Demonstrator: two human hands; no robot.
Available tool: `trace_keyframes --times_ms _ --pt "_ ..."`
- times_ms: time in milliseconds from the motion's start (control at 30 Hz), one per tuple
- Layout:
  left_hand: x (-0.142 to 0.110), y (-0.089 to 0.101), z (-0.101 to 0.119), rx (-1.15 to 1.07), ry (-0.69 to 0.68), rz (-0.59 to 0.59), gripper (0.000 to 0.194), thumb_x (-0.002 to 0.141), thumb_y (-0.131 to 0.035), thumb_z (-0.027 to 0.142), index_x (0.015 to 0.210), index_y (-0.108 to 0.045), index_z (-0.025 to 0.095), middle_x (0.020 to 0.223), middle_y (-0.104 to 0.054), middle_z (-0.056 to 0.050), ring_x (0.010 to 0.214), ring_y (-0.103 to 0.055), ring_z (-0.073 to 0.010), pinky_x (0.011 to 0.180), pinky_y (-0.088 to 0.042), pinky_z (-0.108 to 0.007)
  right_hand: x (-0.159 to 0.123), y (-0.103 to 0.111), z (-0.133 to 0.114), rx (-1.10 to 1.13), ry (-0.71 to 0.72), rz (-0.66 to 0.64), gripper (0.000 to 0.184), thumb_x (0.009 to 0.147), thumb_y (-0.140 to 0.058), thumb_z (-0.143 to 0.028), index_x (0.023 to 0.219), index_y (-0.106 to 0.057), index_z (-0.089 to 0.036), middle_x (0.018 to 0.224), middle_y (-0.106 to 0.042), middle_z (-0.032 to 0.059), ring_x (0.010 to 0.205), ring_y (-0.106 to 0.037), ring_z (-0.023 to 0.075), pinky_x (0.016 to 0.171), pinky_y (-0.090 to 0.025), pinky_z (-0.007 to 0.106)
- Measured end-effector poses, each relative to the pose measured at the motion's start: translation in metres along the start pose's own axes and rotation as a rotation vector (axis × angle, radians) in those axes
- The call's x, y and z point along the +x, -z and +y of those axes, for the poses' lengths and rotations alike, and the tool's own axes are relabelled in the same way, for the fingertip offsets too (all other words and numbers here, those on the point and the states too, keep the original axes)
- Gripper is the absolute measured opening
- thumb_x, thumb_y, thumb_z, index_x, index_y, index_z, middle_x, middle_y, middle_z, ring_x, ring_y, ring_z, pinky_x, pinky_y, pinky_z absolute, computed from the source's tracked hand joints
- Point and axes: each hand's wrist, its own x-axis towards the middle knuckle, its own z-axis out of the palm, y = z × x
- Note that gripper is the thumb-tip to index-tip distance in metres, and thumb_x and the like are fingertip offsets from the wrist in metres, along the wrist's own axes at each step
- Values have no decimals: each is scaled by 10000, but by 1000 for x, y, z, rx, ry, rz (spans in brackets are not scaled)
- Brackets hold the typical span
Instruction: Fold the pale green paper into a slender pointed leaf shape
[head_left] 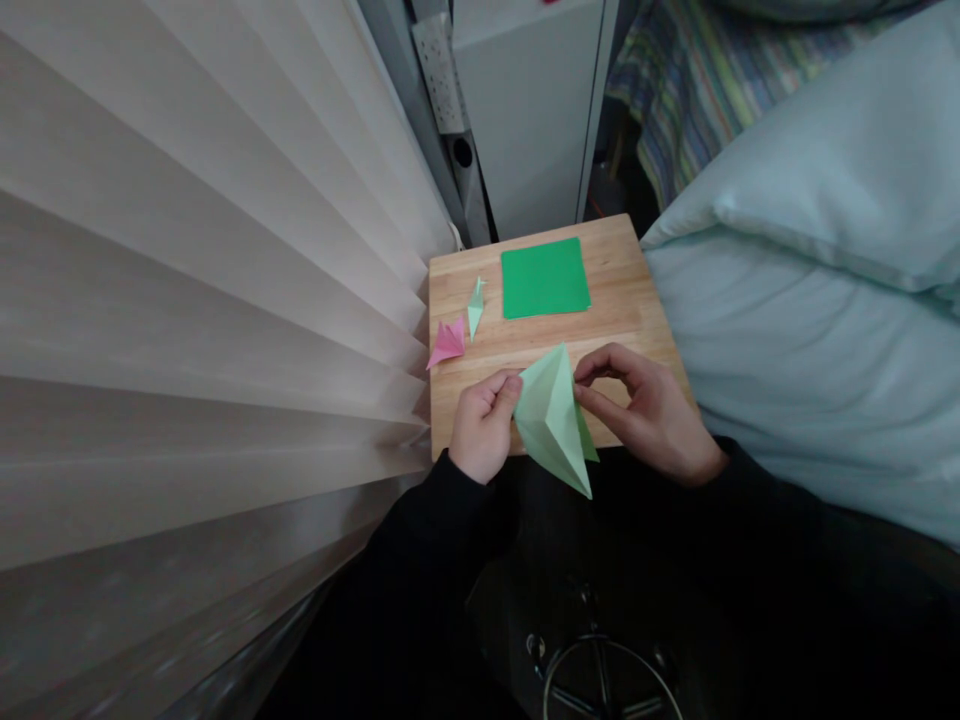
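1. From where I stand, the left hand (484,428) is closed on the paper (555,415), thumb flat on its left corner, the other fingers curled in behind.
2. The right hand (652,415) has thumb and forefinger nearly together, pinching the paper's right edge, with a rounded gap between them further back. How hard they press, I can't tell.
3. The paper is pale green and folded, held up over the near edge of the table (626,290), its lower end out past the wood. A flap stands apart at its lower right.
4. I'd say the left hand does best as a steady anchor, thumb light enough not to dent the corner, while the right does the fine work with fingertips alone.
5. To my eye, the layers want parting or lining up edge to edge before any crease is pressed, and a firm crease would come cleaner against the wood than in the air. Pulling both sides hard could tear or skew it.
6. Its long axis runs away from the person: one tip points forward to the far side of the table, the other back to the lap and a little to the right.
7. Beyond it lie the green sheets (545,278), with the small green fold (475,309) and the pink fold (448,342) to their left, by the curtain (225,300).
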Motion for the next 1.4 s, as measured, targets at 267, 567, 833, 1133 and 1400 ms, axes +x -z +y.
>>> trace_keyframes --times_ms 267,567,833,1133,1400 --pt "-7 -8 13 -23 -42 -93 584 902 -651 631 1269 -649 177 1322 -675 -143 1254 -604 -308 1033 -506 -443 0 0 -1 -31 -18 50 106 892 -703 -259 833 -634 -203 800 -686 8 780 -656 183 757 -513 329" --pt "-7 -7 11 23 -140 -38 533 853 -751 303 1336 -567 174 1450 -607 -167 1399 -541 -324 1203 -379 -536 2 -1 2 143 -74 110 194 878 -771 -349 813 -649 -212 783 -671 -3 758 -640 166 737 -515 314" --pt "-2 1 9 -299 77 -7 559 780 -808 261 1309 -639 201 1106 -786 -81 1061 -739 -294 1048 -530 -519 5 1 6 296 -180 196 251 833 -814 -405 816 -651 -215 784 -682 6 734 -635 156 658 -494 290" --pt "-2 3 15 -498 323 15 542 872 -716 446 1323 -628 158 1253 -741 -169 1143 -721 -341 1013 -573 -555 10 5 12 298 -310 246 351 720 -857 -496 784 -650 -219 775 -680 14 721 -627 166 633 -507 297" --pt "7 14 -6 -232 262 3 388 865 -725 447 1090 -721 131 1057 -785 -152 1019 -752 -321 953 -588 -526 16 7 32 220 -305 189 362 744 -828 -549 786 -642 -241 743 -715 14 649 -637 169 567 -491 298"
